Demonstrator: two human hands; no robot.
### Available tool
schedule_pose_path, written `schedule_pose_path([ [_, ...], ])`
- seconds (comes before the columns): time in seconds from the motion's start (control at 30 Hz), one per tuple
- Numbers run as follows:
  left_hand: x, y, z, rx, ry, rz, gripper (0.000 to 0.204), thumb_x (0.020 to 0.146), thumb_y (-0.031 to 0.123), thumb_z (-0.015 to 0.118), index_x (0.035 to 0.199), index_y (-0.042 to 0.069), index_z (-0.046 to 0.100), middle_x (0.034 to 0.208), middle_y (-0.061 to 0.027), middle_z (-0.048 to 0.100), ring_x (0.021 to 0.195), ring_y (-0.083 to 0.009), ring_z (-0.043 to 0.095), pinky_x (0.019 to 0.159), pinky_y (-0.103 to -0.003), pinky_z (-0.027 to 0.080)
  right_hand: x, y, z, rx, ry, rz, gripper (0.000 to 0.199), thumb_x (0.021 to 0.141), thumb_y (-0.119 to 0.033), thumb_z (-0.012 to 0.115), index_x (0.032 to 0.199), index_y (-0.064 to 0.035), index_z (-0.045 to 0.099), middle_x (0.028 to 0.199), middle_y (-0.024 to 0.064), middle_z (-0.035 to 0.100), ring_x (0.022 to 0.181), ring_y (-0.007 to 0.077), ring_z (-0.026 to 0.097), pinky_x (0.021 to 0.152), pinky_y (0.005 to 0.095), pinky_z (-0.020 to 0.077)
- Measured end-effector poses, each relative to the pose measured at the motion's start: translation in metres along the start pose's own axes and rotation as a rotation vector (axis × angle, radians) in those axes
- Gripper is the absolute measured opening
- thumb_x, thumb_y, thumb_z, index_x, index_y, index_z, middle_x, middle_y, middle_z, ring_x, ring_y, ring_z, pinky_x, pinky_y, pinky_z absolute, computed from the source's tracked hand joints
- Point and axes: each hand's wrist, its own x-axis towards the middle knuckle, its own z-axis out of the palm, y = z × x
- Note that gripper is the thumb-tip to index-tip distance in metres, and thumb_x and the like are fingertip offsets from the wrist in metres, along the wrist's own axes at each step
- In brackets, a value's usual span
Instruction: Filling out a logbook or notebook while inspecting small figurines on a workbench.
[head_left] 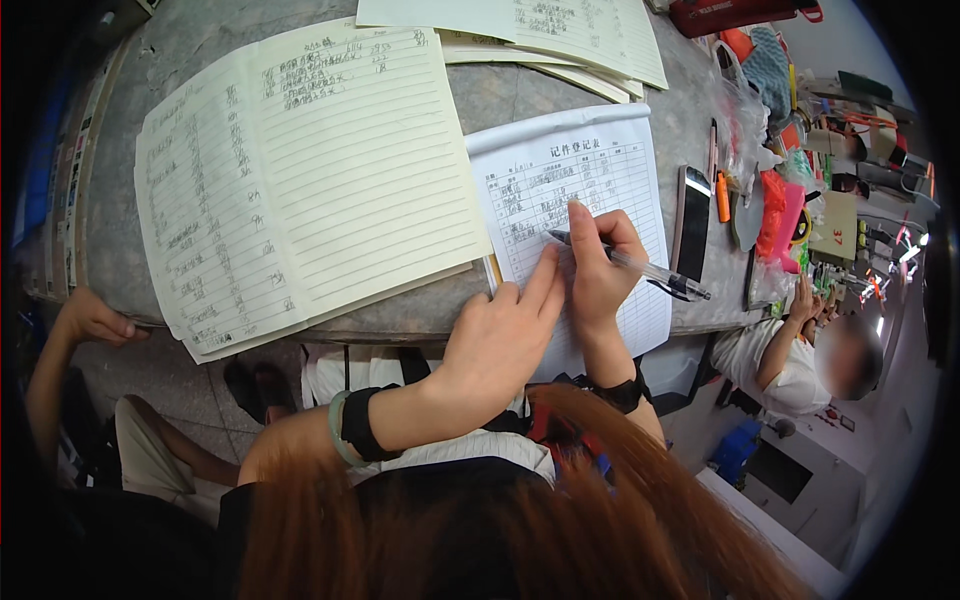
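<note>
My right hand (600,270) pinches a clear-barrelled pen with black parts (655,272), its tip at the handwritten rows of a printed form (625,320). The form is the top sheet of a pad, its upper edge curled. My left hand (495,345) lies on the lower part of the form with its fingers stretched out, fingertips just beside the right hand. Left of the pad an open lined notebook (380,190) lies on the table; its left page is full of handwriting, and its right page has a few lines at the top.
More papers (570,40) are stacked at the far side of the grey table (395,325). A black phone (692,222) and an orange marker (722,197) lie right of the form, before bags and clutter. Another person's hand (97,317) rests at the left edge; a person (785,365) sits farther right.
</note>
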Motion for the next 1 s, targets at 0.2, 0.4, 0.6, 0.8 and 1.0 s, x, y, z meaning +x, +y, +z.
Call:
schedule_pose_path([
  [0.2, 0.0018, 0.0009, -0.0025, -0.002, -0.025, -0.005, 0.059, 0.068, 0.023, 0.06, 0.117, -0.001, 0.038, 0.123, -0.0116, 0.039, 0.068, -0.0172, 0.051, 0.055, -0.026, 0.045, -0.0004, 0.0022, -0.0033, -0.015, 0.018, -0.006, 0.028, 0.074, -0.006, 0.062, 0.052, -0.0017, 0.045, 0.046, -0.0033, 0.041, 0.043, 0.001, 0.031, 0.039, 0.0182, 0.0225],
  [0.4, 0.0014, -0.001, -0.0053, -0.017, -0.058, 0.007, 0.059, 0.069, 0.022, 0.06, 0.117, -0.002, 0.037, 0.123, -0.0123, 0.038, 0.068, -0.0172, 0.051, 0.055, -0.026, 0.045, 0.0004, 0.0029, -0.0012, -0.048, -0.022, 0.01, 0.029, 0.074, -0.006, 0.061, 0.051, -0.0012, 0.045, 0.045, -0.0026, 0.041, 0.043, 0.0016, 0.031, 0.038, 0.019, 0.0224],
  [0.6, 0.0006, 0.0003, -0.0039, -0.005, -0.037, 0.006, 0.059, 0.069, 0.022, 0.059, 0.118, -0.003, 0.036, 0.123, -0.013, 0.037, 0.069, -0.0174, 0.051, 0.056, -0.026, 0.045, -0.0007, 0.0018, -0.0013, -0.081, -0.004, -0.003, 0.029, 0.074, -0.006, 0.061, 0.051, -0.0013, 0.045, 0.045, -0.0025, 0.041, 0.043, 0.0018, 0.031, 0.039, 0.0192, 0.0228],
  [0.8, 0.0008, -0.0009, -0.0033, -0.019, -0.036, 0.007, 0.058, 0.07, 0.021, 0.059, 0.117, -0.003, 0.037, 0.123, -0.0132, 0.037, 0.07, -0.0174, 0.051, 0.056, -0.026, 0.045, -0.0007, 0.0025, -0.0009, -0.087, -0.019, -0.042, 0.029, 0.074, -0.005, 0.06, 0.05, -0.0013, 0.044, 0.045, -0.0027, 0.04, 0.043, 0.0018, 0.03, 0.039, 0.0196, 0.0217],
  [1.0, 0.0012, -0.0007, -0.005, -0.025, -0.046, 0.01, 0.057, 0.07, 0.021, 0.059, 0.117, -0.003, 0.037, 0.124, -0.0135, 0.037, 0.07, -0.0173, 0.051, 0.056, -0.026, 0.045, -0.0005, 0.0029, -0.0021, -0.081, -0.019, -0.025, 0.03, 0.075, -0.004, 0.059, 0.05, -0.0017, 0.043, 0.044, -0.003, 0.039, 0.043, 0.0017, 0.03, 0.039, 0.0197, 0.0219],
])
